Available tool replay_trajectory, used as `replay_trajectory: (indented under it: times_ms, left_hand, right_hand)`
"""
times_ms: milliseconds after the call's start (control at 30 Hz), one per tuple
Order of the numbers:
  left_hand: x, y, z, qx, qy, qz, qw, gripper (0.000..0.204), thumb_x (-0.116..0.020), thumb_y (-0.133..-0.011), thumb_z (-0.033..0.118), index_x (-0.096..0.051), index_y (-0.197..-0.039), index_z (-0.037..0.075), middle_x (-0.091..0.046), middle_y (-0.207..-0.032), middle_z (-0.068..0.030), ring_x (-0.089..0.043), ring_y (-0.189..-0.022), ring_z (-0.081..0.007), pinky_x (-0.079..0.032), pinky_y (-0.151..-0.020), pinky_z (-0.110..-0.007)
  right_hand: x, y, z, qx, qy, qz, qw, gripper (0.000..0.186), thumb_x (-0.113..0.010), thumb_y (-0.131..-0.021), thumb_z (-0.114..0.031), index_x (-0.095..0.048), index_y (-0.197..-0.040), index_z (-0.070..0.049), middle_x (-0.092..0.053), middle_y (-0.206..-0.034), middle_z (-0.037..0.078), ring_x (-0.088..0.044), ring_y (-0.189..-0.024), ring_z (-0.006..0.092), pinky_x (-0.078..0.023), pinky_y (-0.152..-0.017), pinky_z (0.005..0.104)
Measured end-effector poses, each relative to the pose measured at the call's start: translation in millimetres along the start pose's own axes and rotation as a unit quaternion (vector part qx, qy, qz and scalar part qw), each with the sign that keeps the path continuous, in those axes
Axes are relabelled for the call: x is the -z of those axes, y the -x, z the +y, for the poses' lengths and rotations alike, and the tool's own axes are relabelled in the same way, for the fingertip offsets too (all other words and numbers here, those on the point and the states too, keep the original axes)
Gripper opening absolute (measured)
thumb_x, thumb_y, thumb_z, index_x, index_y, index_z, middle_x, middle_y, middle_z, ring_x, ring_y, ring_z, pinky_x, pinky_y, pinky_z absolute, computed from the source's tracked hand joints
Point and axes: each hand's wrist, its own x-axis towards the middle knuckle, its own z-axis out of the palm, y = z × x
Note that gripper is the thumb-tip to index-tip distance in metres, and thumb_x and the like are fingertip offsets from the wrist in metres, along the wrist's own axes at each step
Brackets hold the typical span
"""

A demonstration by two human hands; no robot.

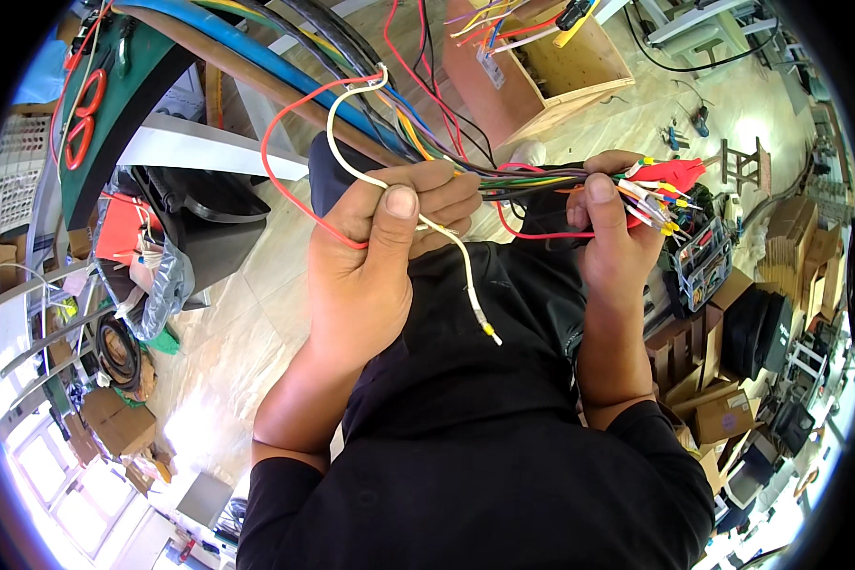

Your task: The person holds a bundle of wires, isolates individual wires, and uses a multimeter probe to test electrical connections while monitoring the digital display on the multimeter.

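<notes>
My left hand [370, 237] is closed around a cream wire [467, 285] and a red wire [293, 196], with its thumb over the cream one, whose end hangs down with a yellow-tipped metal terminal. My right hand [616, 218] grips a bundle of multicoloured wires [541, 181] near their ends, where several terminals and a red wrap [665, 171] stick out past the thumb. The wires run back up to thick black and blue cables [275, 66] at the top.
Red-handled scissors [84, 128] lie on a green-topped bench edge at upper left. A plywood box [579, 76] stands on the tiled floor ahead. A clear organiser [701, 261], cardboard boxes [722, 418] and a small stool [746, 166] are at the right; a bag-lined container [138, 256] is at the left.
</notes>
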Motion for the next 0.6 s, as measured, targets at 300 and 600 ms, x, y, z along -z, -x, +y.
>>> replay_trajectory:
  times_ms: [300, 600]
  left_hand:
    - [1.9, -1.6, -1.8, -0.003, -0.041, 0.049, 0.998, 0.037, -0.049, -0.101, 0.023, -0.056, -0.113, -0.011, -0.066, -0.101, -0.0217, -0.067, -0.096, -0.029, -0.056, -0.085, -0.04]
    - [11.1, -2.8, -6.7, -0.016, -0.012, 0.023, 1.0, 0.038, -0.049, -0.1, 0.023, -0.052, -0.121, -0.008, -0.064, -0.109, -0.0259, -0.067, -0.099, -0.0344, -0.058, -0.084, -0.043]
  right_hand:
    - [-2.7, -2.5, 1.8, 0.013, 0.019, 0.018, 1.0, 0.016, -0.068, -0.087, -0.008, -0.061, -0.098, 0.001, -0.061, -0.083, 0.003, -0.054, -0.071, 0.007, -0.044, -0.064, 0.022]
    - [-0.9, -4.2, 1.3, 0.014, -0.013, -0.008, 1.0, 0.013, -0.066, -0.088, -0.006, -0.058, -0.095, 0.001, -0.058, -0.078, 0.002, -0.05, -0.067, 0.0058, -0.04, -0.057, 0.0208]
